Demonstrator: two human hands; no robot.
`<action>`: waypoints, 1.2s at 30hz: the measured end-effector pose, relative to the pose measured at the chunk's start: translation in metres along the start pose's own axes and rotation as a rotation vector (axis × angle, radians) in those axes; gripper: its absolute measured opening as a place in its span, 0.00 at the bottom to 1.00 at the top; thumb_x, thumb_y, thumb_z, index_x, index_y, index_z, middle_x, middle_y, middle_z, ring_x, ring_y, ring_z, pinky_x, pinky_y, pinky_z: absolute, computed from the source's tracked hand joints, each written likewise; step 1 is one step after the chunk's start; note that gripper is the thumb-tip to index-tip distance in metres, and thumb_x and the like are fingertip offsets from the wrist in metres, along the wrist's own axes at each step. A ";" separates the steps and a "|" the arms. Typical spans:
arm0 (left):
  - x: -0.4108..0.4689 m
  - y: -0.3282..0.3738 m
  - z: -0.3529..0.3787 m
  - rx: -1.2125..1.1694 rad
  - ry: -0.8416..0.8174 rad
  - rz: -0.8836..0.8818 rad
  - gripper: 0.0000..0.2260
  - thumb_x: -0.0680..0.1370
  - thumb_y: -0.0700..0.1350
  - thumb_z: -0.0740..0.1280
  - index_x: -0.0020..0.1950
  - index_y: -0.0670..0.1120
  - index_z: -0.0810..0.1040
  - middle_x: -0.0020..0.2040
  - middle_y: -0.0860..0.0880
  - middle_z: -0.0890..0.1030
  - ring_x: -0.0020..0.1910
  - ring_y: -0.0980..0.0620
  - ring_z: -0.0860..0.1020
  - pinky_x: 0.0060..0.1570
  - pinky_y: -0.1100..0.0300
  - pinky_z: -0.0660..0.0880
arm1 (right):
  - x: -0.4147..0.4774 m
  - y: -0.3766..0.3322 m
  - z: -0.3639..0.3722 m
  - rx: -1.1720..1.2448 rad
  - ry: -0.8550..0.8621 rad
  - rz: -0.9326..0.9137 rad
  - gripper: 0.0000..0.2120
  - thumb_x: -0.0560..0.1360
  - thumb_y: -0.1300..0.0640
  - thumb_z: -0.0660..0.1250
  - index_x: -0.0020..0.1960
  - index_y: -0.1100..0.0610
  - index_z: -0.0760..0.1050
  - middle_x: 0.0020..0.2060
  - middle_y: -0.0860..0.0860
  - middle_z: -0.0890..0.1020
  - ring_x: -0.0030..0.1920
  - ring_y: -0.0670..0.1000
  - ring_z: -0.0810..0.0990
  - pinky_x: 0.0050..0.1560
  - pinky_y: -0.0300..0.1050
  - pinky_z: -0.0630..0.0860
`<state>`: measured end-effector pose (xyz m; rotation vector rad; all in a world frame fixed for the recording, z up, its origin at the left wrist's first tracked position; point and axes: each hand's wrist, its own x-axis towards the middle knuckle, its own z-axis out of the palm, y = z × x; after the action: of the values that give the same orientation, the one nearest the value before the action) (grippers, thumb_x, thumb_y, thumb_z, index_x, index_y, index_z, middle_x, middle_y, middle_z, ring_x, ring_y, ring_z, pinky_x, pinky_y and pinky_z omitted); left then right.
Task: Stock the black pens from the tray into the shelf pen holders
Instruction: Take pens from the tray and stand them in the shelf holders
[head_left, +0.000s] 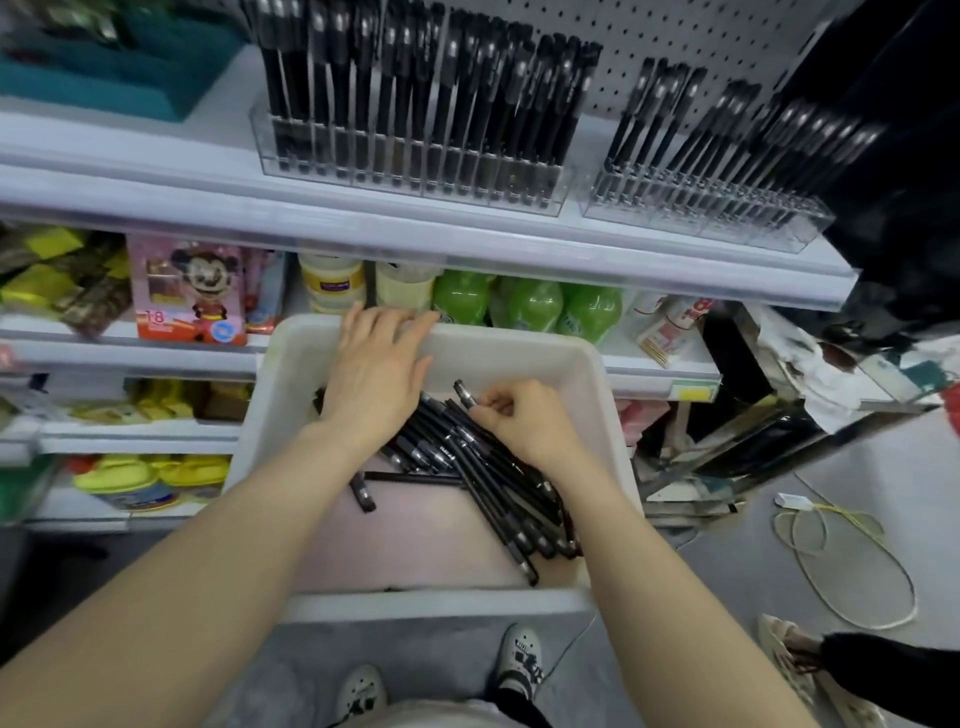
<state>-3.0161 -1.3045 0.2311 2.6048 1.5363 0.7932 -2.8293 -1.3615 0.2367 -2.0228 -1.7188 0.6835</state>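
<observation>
**Black pens (467, 467) heaped in the tray (597, 384), right hand (524, 421) on one**

We're looking straight down into the white tray, set in front of the shelving. The loose heap lies across its middle and right side, pens crossing one another at all angles. The right hand is down among them, fingers curled, pinching a single pen (464, 393). Its capped end pokes up and to the left, clear of the heap. The left hand (374, 374) is released and grasping nothing: flat, fingers straight and spread, fingertips reaching over the tray's far rim.

Up on the top shelf (156, 171), the clear left holder (410, 171) is packed with upright black pens. Just beside it, the right holder (701, 213) carries its pens in the rear rows, leaning back.

On the shelf below, just beyond the tray's far rim, green bottles (535, 306) stand in a row. Off to the right, a pale cable (852, 566) loops across the floor.
</observation>
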 end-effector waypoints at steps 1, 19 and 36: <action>0.000 0.000 0.000 -0.001 -0.004 -0.001 0.22 0.76 0.45 0.66 0.71 0.46 0.71 0.60 0.43 0.76 0.62 0.41 0.70 0.73 0.44 0.54 | 0.001 0.001 0.000 0.057 0.020 0.012 0.04 0.74 0.54 0.72 0.44 0.53 0.82 0.35 0.47 0.81 0.38 0.47 0.78 0.45 0.41 0.75; 0.097 0.085 -0.044 -0.026 0.004 0.184 0.19 0.79 0.44 0.65 0.70 0.43 0.72 0.67 0.45 0.72 0.64 0.43 0.71 0.57 0.47 0.75 | 0.033 -0.009 -0.189 0.525 0.512 -0.201 0.05 0.77 0.56 0.69 0.49 0.58 0.78 0.40 0.56 0.84 0.41 0.52 0.84 0.37 0.44 0.80; 0.195 0.144 -0.001 0.088 0.025 0.115 0.32 0.72 0.28 0.66 0.76 0.40 0.62 0.73 0.43 0.65 0.63 0.43 0.70 0.63 0.52 0.72 | 0.139 -0.007 -0.256 0.429 0.683 -0.366 0.07 0.77 0.53 0.68 0.54 0.53 0.77 0.44 0.49 0.84 0.46 0.49 0.84 0.49 0.55 0.81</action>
<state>-2.8238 -1.2188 0.3502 2.7785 1.4719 0.7862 -2.6644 -1.2200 0.4308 -1.3676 -1.3267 0.1743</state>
